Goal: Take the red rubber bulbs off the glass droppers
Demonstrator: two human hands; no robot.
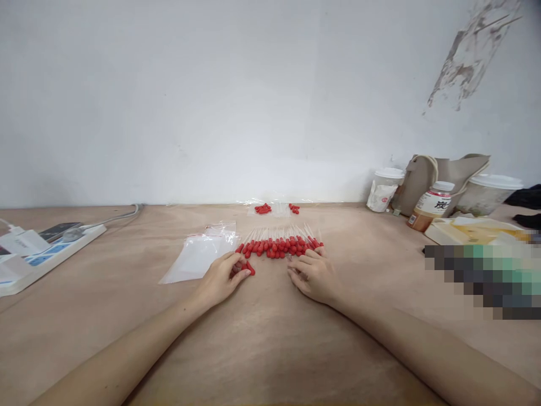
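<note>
A row of thin pale sticks with red, rounded tips (274,246) lies across the middle of the table, red ends toward me. At the row's left end my left hand (224,276) is closed, thumb and fingers around a few red tips (250,268); their sticks are hidden. By the right end rests my right hand (315,276), its fingers curled in close to the red tips. A small shiny bit shows at its fingertips, too small to name. Clear plastic bags (196,254) lie flat just left of the row.
By the wall are more red-tipped pieces (262,208) in clear plastic. A power strip (54,254) with chargers and a phone (59,231) is on the left. At right stand a lidded cup (384,192), a bottle (429,208), a grey bag (454,169) and a second cup (486,197).
</note>
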